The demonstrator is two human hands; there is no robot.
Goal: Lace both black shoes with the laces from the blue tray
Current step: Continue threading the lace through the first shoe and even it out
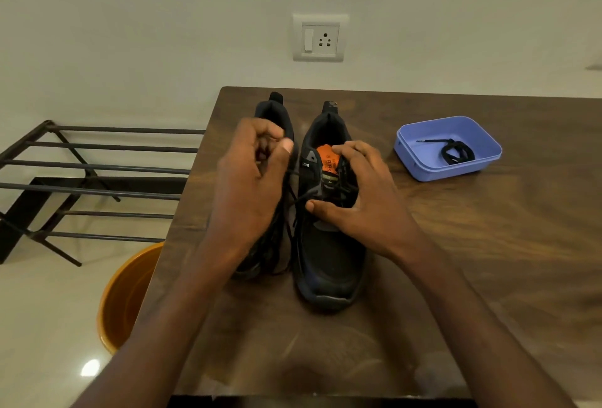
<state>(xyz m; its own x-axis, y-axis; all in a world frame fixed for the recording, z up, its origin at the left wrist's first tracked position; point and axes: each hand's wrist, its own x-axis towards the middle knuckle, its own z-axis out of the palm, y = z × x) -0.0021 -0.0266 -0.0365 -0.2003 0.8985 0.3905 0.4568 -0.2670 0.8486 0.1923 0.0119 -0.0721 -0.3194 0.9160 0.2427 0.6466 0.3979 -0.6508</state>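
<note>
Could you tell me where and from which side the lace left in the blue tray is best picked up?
Pinch the straight end with the tip, which lies apart from the coiled lace on the floor of the blue tray. Come from above: the walls block the sides, and the free end probably lifts without tangling.

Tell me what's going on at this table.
A person is lacing the right shoe of a black pair on a table. The left hand pinches a lace running from that shoe and pulls it to the left, in front of the left shoe. The right hand grips the right shoe at its eyelets. A second lace lies coiled in the blue tray, so one shoe is not yet laced.
</note>
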